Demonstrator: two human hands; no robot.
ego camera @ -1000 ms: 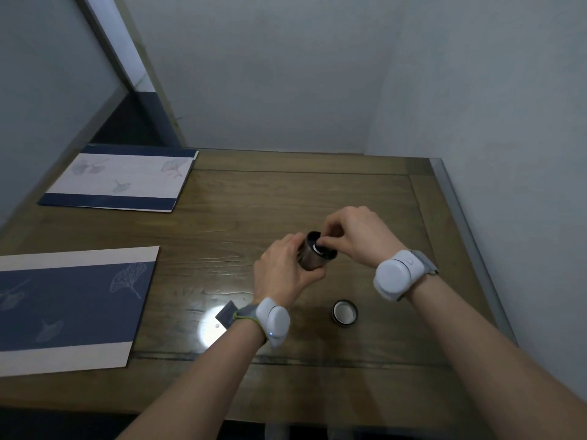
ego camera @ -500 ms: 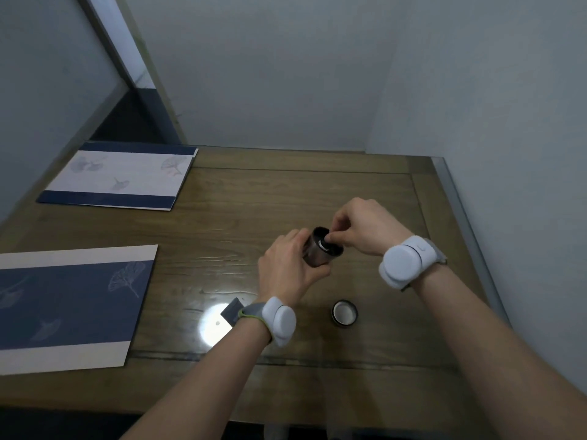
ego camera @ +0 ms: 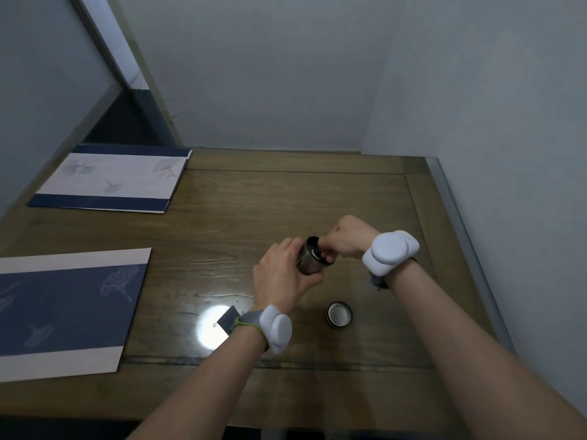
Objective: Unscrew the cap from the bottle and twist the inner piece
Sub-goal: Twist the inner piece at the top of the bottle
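Bottle [ego camera: 309,260] now tipped further in the left hand [ego camera: 284,274], cap [ego camera: 339,314] off on the counter [ego camera: 286,201], right hand [ego camera: 344,238] fingers pinching the inner piece [ego camera: 317,253] mid-twist.

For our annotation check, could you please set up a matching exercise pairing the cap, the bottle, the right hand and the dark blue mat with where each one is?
Things:
1. cap
2. bottle
3. right hand
4. dark blue mat

Places:
A. held off the table in the left hand
B. fingers at the bottle's open mouth
C. lying on the table, open side up, near the right forearm
D. flat at the table's left edge

Pairs: 1-C, 2-A, 3-B, 4-D
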